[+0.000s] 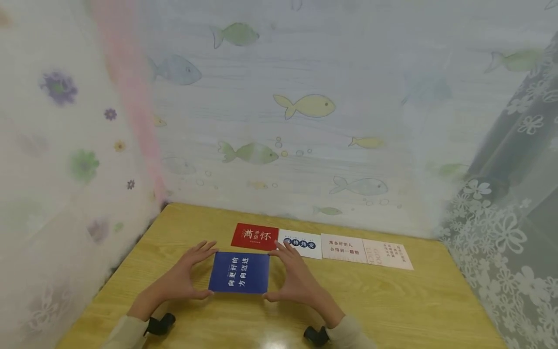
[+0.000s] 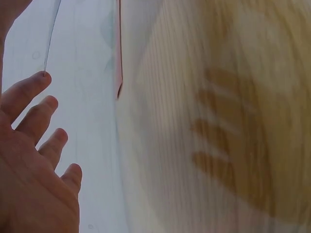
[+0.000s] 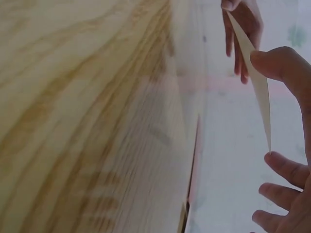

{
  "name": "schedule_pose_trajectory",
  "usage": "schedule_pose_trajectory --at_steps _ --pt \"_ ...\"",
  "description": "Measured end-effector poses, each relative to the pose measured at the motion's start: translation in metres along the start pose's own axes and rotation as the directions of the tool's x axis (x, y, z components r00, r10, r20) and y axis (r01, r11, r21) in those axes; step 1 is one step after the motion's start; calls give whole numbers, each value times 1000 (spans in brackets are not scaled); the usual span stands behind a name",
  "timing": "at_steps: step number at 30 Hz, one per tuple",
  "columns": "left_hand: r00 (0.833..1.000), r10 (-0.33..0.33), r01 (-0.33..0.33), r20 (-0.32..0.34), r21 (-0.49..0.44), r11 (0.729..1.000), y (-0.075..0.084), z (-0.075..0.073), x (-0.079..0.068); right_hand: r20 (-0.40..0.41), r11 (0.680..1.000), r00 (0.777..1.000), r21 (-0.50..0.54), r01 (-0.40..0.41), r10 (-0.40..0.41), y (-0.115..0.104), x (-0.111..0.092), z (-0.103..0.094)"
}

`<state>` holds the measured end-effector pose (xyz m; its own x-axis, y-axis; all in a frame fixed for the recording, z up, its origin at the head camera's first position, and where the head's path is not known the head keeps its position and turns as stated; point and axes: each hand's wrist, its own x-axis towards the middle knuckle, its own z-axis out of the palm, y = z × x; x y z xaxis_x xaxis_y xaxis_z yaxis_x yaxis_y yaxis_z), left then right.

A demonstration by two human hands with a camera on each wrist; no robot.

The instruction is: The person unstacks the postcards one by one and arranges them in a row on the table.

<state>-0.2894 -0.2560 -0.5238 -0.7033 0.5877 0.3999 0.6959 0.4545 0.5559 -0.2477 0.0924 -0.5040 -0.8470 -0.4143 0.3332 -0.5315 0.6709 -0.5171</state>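
Observation:
A blue card (image 1: 240, 272) with white Chinese characters is held level above the table, its lettering turned sideways. My left hand (image 1: 180, 276) grips its left edge between thumb and index finger. At the opposite edge, my right hand (image 1: 301, 281) holds it the same way, with the other fingers spread. From the right wrist, the card's pale underside (image 3: 260, 92) shows, raised off the tabletop. The left wrist view catches only a thin edge of the card (image 2: 52, 39) at the index fingertip. Just beyond the hands lies a red card (image 1: 257, 237) with white characters.
Right of the red card, a white card with blue circles (image 1: 311, 249), a pale pink card (image 1: 342, 248) and another pink card (image 1: 388, 255) continue the row. They lie on a wood-grain table (image 1: 392, 310). Fish-printed fabric (image 1: 305, 145) hangs behind, lace (image 1: 505, 271) at right.

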Motion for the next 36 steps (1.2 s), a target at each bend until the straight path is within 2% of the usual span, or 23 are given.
schedule_pose_trajectory --at_steps 5,11,14,22,29,36 --pt "1000 -30 30 4 5 1000 -12 -4 0 12 1000 1000 -7 -5 5 4 12 9" --pt "998 -55 54 10 53 997 -28 -11 9 46 1000 999 3 -26 25 8 34 20" --pt "995 -99 97 27 63 993 -37 -16 14 70 999 997 5 -44 43 11 47 26" --pt "970 -226 215 92 120 969 -60 -35 29 94 997 993 -55 -60 65 18 84 41" --pt "950 -291 259 115 231 938 -80 -54 48 102 986 992 -153 -63 79 20 117 55" --pt "923 -354 303 150 285 910 -86 -68 65 124 974 985 -207 -95 123 21 145 60"
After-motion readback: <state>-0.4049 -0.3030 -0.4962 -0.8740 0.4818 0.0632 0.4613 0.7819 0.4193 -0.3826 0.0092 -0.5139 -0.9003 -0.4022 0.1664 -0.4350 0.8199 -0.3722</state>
